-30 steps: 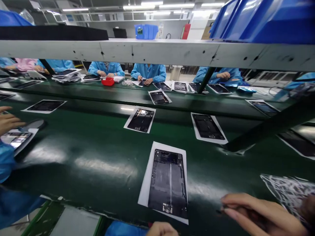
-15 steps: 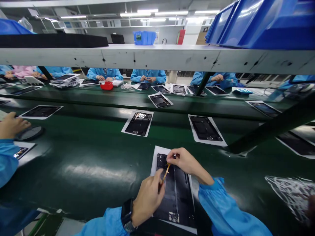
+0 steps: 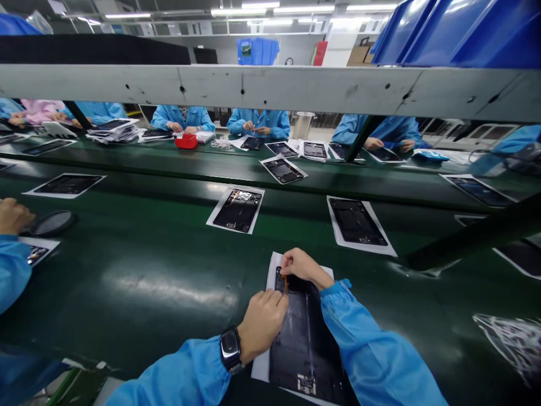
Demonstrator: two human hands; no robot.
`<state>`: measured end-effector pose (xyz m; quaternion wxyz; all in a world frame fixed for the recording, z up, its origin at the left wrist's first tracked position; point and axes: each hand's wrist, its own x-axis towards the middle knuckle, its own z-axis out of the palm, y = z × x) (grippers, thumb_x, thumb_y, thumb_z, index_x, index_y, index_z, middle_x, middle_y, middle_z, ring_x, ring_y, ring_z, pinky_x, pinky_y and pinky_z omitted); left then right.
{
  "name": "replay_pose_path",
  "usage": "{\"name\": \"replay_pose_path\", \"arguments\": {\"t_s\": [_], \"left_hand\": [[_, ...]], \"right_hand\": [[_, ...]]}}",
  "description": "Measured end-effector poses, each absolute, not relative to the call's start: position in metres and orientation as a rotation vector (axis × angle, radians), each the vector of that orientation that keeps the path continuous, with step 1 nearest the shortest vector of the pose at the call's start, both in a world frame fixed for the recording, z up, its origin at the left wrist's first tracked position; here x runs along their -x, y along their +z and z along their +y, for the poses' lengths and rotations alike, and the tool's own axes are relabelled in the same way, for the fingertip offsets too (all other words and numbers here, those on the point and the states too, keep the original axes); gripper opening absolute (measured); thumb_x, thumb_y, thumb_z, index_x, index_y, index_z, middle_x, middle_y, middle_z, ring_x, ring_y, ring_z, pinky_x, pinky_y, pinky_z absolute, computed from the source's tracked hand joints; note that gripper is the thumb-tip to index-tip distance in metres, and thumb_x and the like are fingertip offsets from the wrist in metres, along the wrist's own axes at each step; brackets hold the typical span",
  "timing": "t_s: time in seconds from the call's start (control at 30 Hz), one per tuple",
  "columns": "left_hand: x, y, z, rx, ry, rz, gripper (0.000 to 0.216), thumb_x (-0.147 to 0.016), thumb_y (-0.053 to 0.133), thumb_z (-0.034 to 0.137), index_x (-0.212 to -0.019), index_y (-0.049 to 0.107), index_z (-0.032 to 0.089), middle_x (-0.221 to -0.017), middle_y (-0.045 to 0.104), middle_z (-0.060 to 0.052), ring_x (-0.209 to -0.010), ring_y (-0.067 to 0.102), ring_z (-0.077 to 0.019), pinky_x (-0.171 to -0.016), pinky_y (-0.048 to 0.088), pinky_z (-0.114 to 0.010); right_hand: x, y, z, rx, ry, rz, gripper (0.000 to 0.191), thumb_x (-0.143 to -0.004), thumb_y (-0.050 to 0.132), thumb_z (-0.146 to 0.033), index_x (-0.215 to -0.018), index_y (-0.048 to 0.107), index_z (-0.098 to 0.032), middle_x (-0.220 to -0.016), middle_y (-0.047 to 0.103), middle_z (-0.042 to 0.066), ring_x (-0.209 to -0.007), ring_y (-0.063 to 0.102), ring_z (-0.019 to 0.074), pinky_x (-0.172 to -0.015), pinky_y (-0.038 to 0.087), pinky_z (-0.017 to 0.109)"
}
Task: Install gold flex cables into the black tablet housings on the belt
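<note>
A black tablet back housing (image 3: 302, 338) lies on a white paper sheet (image 3: 261, 366) directly in front of me. Over its upper left part, my right hand (image 3: 302, 266) pinches the top end of a thin orange flex cable (image 3: 285, 283). My left hand (image 3: 262, 322), below and to the left, has its fingers curled closed around the cable's lower end; its fingertips are mostly hidden from view. A dark smartwatch (image 3: 230, 345) sits on my left wrist. Both hands are close to the housing, though I cannot tell whether the cable touches it.
Two more housings on paper, a left one (image 3: 237, 210) and a right one (image 3: 358, 223), lie beyond mine. A dark slanted post (image 3: 473, 234) stands at right, near a bag of white strips (image 3: 513, 341). A co-worker's hand (image 3: 14, 216) is at far left. A shelf beam (image 3: 253, 90) crosses above.
My left hand has turned, knuckles now upward, and moved up slightly. My right hand has shifted a little left and lower over the housing. The orange cable now stands more upright between them.
</note>
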<state>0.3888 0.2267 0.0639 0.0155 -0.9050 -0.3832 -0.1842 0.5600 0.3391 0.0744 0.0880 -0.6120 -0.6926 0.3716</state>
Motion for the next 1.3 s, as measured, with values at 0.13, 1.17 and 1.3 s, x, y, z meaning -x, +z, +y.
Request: {"name": "replay_pose_path", "arguments": {"t_s": [0.13, 1.17, 1.3], "left_hand": [[-0.388, 0.063, 0.227, 2.841, -0.619, -1.188, 0.01, -0.094, 0.045, 0.01, -0.095, 0.054, 0.015, -0.081, 0.059, -0.003, -0.071, 0.057, -0.0197, -0.062, 0.046, -0.032], [-0.375, 0.046, 0.23, 3.111, -0.808, -1.041, 0.027, -0.1, 0.039, 0.017, -0.106, 0.065, 0.012, -0.11, 0.069, -0.009, -0.1, 0.065, -0.0169, -0.089, 0.055, -0.031], [-0.372, 0.043, 0.23, 3.135, -0.778, -1.027, 0.027, -0.101, 0.04, 0.018, -0.106, 0.066, 0.014, -0.113, 0.069, -0.008, -0.104, 0.064, -0.0165, -0.092, 0.054, -0.032]], "right_hand": [[-0.559, 0.078, 0.346, 1.962, 1.072, -2.086, 0.016, -0.064, 0.08, -0.019, -0.067, 0.064, -0.017, -0.06, 0.059, -0.004, -0.058, 0.054, 0.0114, -0.053, 0.034, 0.021], [-0.576, 0.079, 0.319, 1.796, 0.655, -2.469, 0.026, -0.082, 0.074, -0.039, -0.091, 0.055, -0.023, -0.093, 0.065, 0.001, -0.082, 0.062, 0.0193, -0.062, 0.031, 0.026], [-0.58, 0.077, 0.325, 1.778, 0.738, -2.451, 0.028, -0.081, 0.075, -0.04, -0.09, 0.055, -0.024, -0.09, 0.066, 0.0, -0.078, 0.061, 0.0181, -0.059, 0.03, 0.026]]}}
